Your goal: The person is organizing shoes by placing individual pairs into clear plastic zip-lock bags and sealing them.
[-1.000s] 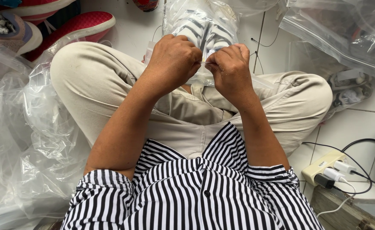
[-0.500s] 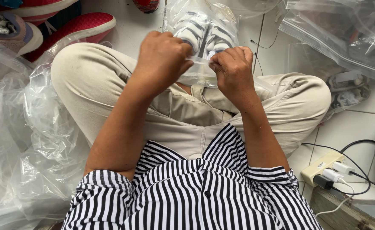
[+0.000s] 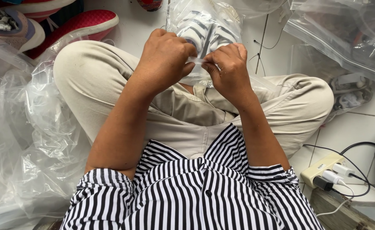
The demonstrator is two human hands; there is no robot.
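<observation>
Left hand [image 3: 164,57] and right hand [image 3: 228,68] pinch the clear plastic zip bag [image 3: 204,42] holding half-hidden white striped shoes [image 3: 206,30].

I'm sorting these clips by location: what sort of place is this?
Probably an informal shoe-packing spot on a tiled floor, perhaps at home. Both hands pinch a clear bag holding white sneakers; loose plastic bags and red shoes lie around.

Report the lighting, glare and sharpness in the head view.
Head view: soft, even daylight, only faint shadows under the left hand and right hand; white glare streaks on the clear bag they pinch and on the loose plastic; hands sharp, edges slightly stretched.
</observation>
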